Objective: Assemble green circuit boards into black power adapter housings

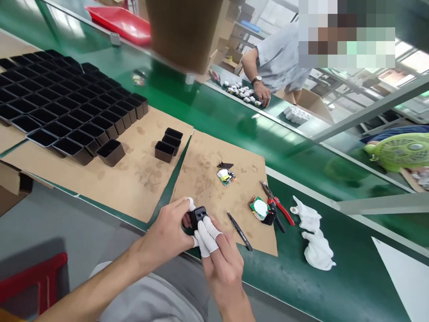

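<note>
Near the table's front edge, my left hand (169, 230) and my right hand (219, 252) both grip a small black plastic housing (200, 213). White finger cots cover several fingertips. The right fingers press on the side and top of the housing; its underside is hidden. To the right of my hands lie black tweezers (239, 230). Beyond them is a green circuit board (259, 208) with a white round patch, beside red-handled pliers (280, 205). Another small circuit board (225, 175) lies further back, next to a black piece (225, 165).
Many open black boxes (67, 107) stand in rows at left; a few (164, 151) stand apart on the cardboard (144, 179). Crumpled white cloths (317, 250) lie at right. Across the green bench, a co-worker's hand (263, 95) touches white parts. A red tray (120, 24) sits behind.
</note>
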Demonstrator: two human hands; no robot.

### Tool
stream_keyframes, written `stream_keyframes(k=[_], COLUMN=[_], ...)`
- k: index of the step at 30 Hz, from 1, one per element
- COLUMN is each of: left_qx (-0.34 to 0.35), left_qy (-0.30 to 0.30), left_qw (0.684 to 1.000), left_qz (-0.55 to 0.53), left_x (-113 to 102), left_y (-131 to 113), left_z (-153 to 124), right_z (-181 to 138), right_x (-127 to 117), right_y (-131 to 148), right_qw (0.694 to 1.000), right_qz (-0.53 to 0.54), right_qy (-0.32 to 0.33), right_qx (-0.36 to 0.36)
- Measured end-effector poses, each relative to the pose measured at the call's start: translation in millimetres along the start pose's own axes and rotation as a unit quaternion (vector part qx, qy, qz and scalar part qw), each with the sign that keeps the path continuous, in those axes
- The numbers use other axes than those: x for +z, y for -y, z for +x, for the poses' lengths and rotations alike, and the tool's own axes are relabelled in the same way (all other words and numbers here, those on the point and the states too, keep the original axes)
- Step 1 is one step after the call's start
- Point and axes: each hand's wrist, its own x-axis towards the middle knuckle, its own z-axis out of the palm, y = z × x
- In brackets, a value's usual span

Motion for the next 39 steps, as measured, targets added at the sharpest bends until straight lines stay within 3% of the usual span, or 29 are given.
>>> stream_keyframes(k=[3, 10, 17, 20, 22, 24, 26, 29, 33, 36, 39], left_qx=[0.003, 0.028, 0.010, 0.028, 0.052, 0.095, 0.130, 0.123, 0.098, 0.078, 0.070], left_qy=[0.003, 0.001, 0.011, -0.002, -0.017, -0.054, -0.096, -0.101, -0.082, -0.077, -0.074], left_qw=[1.000, 1.000, 1.000, 0.999, 0.998, 0.994, 0.987, 0.987, 0.992, 0.994, 0.995], left_qz=[0.004, 0.006, 0.015, 0.019, 0.014, 0.001, -0.013, -0.017, -0.012, -0.016, -0.020], left_x=[2, -4, 4, 5, 2, -3, -10, -19, -20, -17, -15], left_y=[6, -17, 7, 5, -4, -17, -29, -35, -26, -19, -14], left_z=[2, -3, 5, 0, -6, -12, -16, -17, -16, -17, -18], right_z=[-1, -3, -4, -4, -6, -9, -13, -20, -23, -19, -15], right_x=[8, -11, 10, 14, 15, 15, 16, 18, 22, 21, 15], right_y=[-4, 7, 0, 7, 12, 16, 18, 17, 17, 19, 19], right_qw=[1.000, 0.999, 0.998, 0.993, 0.968, 0.913, 0.867, 0.844, 0.811, 0.818, 0.882], right_qz=[0.000, -0.019, 0.033, 0.053, 0.114, 0.182, 0.226, 0.268, 0.346, 0.328, 0.170], right_qy=[0.002, -0.031, -0.006, -0.033, -0.112, -0.197, -0.233, -0.235, -0.247, -0.253, -0.256], right_qx=[0.000, -0.007, 0.060, 0.100, 0.195, 0.308, 0.379, 0.401, 0.402, 0.400, 0.357])
